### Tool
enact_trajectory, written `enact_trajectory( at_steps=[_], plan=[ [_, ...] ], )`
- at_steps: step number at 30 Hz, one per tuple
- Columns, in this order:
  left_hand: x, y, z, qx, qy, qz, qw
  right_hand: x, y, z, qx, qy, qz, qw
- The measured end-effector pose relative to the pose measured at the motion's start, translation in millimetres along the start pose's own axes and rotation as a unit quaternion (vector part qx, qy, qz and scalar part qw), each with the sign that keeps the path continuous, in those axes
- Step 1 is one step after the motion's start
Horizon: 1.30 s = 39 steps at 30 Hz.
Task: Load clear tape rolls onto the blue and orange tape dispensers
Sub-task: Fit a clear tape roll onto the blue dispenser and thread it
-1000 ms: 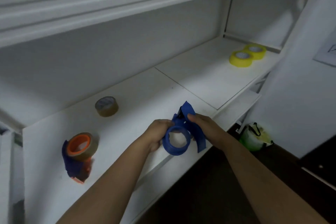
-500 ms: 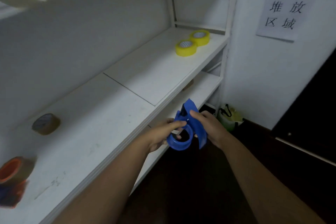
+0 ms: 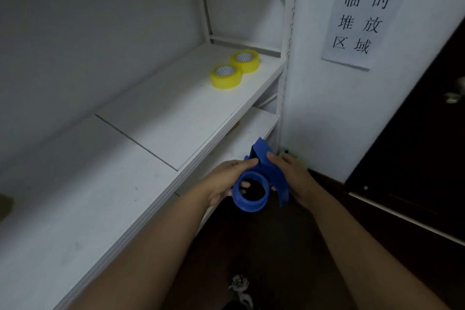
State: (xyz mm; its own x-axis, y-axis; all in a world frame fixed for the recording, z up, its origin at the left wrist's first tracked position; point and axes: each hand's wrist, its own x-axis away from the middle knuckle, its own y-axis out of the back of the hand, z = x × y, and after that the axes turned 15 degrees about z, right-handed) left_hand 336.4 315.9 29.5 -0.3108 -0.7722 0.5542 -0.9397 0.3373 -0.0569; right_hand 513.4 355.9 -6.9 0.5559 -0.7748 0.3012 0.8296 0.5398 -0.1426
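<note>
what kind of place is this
Probably a storeroom or stockroom corner: white metal shelving with two yellow tape rolls on it, and a printed paper sign taped to the wall beside a dark door.

Matt blue plastic dispenser (image 3: 261, 178), glossy yellow tape rolls (image 3: 225, 76), smooth white-painted shelf (image 3: 156, 118), paper sign (image 3: 362, 22).

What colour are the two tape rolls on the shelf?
Both tape rolls are yellow, seen in the head view.
</note>
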Motion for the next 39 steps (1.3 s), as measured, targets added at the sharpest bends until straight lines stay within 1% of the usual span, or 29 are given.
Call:
enact_trajectory(
  at_steps=[4, 8, 12, 15, 19, 25, 29, 32, 35, 39],
  plan=[
    [-37, 24, -27, 0.016, -0.024, -0.004, 1.0, -39, 14, 32, 0.057, 0.01, -0.011, 0.998],
    [-70, 59, -56, 0.059, -0.062, 0.007, 0.996, -85, 22, 70, 0.085, 0.02, -0.01, 0.996],
    [-93, 84, -82, 0.103, -0.093, 0.023, 0.99, -121, 31, 92, 0.076, 0.029, -0.013, 0.997],
    [-107, 94, -98, 0.083, -0.083, 0.017, 0.993, -142, 41, 102, 0.068, 0.032, -0.018, 0.997],
    [-128, 108, -111, 0.06, -0.053, -0.008, 0.997, -169, 53, 112, 0.08, 0.019, 0.003, 0.997],
    [-172, 124, -132, 0.065, -0.043, -0.049, 0.996, -223, 87, 119, 0.124, 0.019, 0.048, 0.991],
    [-211, 120, -151, 0.098, -0.044, -0.08, 0.991, -256, 129, 127, 0.137, 0.013, 0.086, 0.987],
    [-248, 109, -173, 0.134, -0.044, -0.115, 0.983, -285, 174, 131, 0.094, -0.001, 0.109, 0.99],
    [-280, 98, -194, 0.163, -0.037, -0.152, 0.974, -314, 214, 142, 0.092, -0.021, 0.141, 0.985],
    [-299, 98, -205, 0.208, -0.034, -0.203, 0.956, -350, 241, 158, 0.075, -0.028, 0.141, 0.987]
  ],
)
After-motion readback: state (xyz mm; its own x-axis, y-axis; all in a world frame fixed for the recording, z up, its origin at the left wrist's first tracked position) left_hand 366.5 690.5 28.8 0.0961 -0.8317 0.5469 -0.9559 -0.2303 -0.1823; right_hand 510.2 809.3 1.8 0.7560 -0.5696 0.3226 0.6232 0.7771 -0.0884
